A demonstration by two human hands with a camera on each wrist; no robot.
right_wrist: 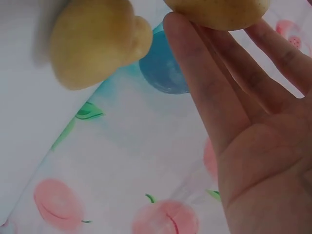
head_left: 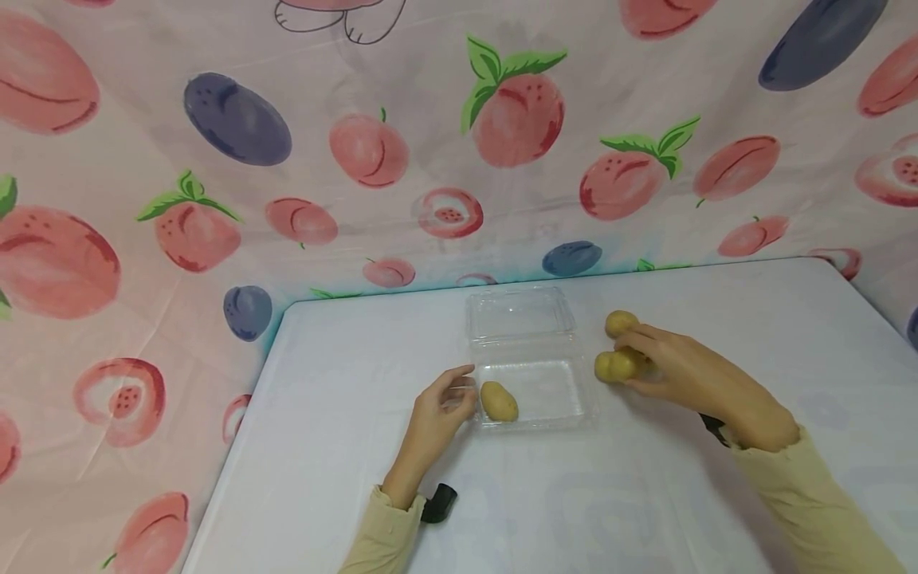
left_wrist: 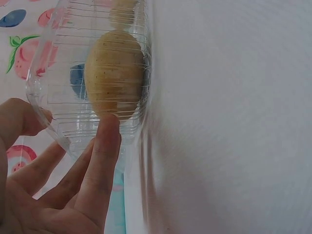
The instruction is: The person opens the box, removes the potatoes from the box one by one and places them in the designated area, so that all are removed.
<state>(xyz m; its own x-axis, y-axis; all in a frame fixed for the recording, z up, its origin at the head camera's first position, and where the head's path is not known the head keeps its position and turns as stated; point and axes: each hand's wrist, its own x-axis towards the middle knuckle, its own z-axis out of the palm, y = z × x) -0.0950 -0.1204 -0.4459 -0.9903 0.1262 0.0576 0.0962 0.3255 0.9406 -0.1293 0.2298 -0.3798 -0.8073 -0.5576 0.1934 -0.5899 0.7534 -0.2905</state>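
Note:
A clear plastic clamshell box [head_left: 582,399] lies open in the middle of the white table [head_left: 344,446], its lid [head_left: 519,315] folded back. One potato [head_left: 498,401] [left_wrist: 114,73] lies inside at the left end. My left hand [head_left: 441,406] [left_wrist: 73,195] holds the box's left rim [left_wrist: 53,63], thumb on the edge and fingers against the wall. To the right of the box, my right hand [head_left: 681,371] [right_wrist: 253,136] has its fingertips and thumb round a second potato [head_left: 611,367] [right_wrist: 219,12]. A third potato [head_left: 620,322] [right_wrist: 92,41] lies just behind it.
A cloth printed with peaches and plums [head_left: 430,159] hangs behind and to the left of the table. The table's left edge [head_left: 237,446] runs diagonally toward me. A black strap [head_left: 439,504] sits at my left wrist.

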